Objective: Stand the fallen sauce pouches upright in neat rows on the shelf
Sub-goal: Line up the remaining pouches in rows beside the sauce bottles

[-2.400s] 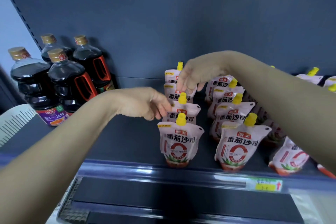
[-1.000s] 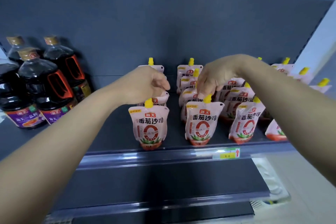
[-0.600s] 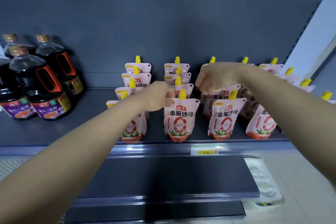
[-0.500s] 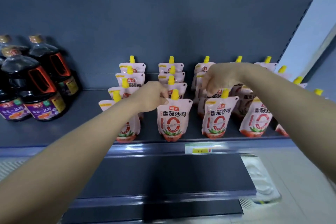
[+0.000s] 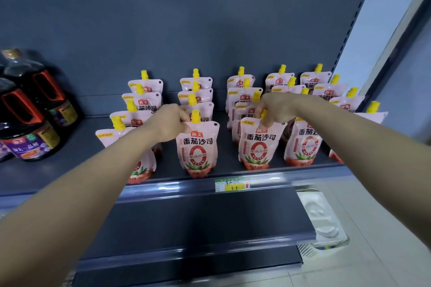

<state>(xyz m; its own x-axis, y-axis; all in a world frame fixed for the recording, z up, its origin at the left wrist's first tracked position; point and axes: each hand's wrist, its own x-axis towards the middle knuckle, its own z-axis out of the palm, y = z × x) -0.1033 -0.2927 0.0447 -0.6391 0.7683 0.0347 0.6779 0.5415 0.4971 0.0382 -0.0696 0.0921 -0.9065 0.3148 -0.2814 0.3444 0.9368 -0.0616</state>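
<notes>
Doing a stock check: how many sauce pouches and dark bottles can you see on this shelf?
Sauce pouches: 20, in five rows of 4
Dark bottles: 3 in view, though the frame's left edge cuts the group off
Total: 23

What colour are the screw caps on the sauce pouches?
Yellow, on every sauce pouch cap in the head view, the only view.
</notes>
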